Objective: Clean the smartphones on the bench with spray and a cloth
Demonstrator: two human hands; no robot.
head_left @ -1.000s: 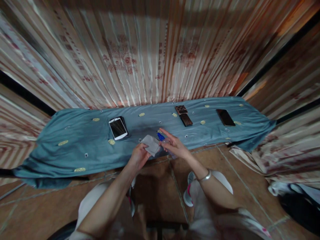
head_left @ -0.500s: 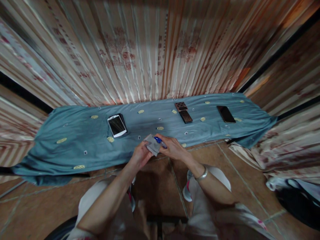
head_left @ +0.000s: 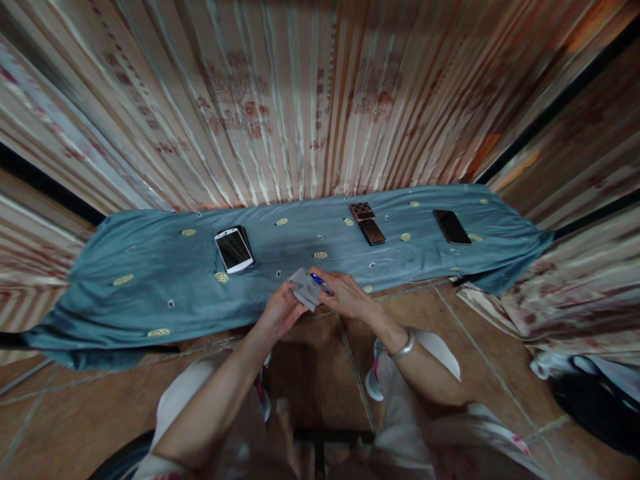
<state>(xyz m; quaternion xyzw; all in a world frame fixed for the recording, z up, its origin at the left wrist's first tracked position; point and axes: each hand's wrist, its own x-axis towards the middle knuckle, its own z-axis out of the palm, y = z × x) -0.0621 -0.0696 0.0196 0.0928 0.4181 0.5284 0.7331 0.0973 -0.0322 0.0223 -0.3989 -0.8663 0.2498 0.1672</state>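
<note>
My left hand (head_left: pixel 279 311) pinches a small folded grey cloth (head_left: pixel 305 287) by its lower edge. My right hand (head_left: pixel 345 295) is closed around a small clear bottle with a blue cap (head_left: pixel 319 281), whose cap points at the cloth. Both hands meet over the near edge of a teal cloth (head_left: pixel 150 280) spread on the floor. Most of the bottle is hidden inside my fingers.
On the teal cloth lie a white phone (head_left: pixel 233 250) stacked on a dark one at left, two dark phones (head_left: pixel 367 223) end to end at centre right, and a black phone (head_left: pixel 451 227) at far right. Striped curtains hang behind. My knees and feet are on the tiled floor.
My right hand, open-fingered a second ago, has closed around the bottle and drawn in to the cloth. The left hand has stayed nearly still with the cloth.
</note>
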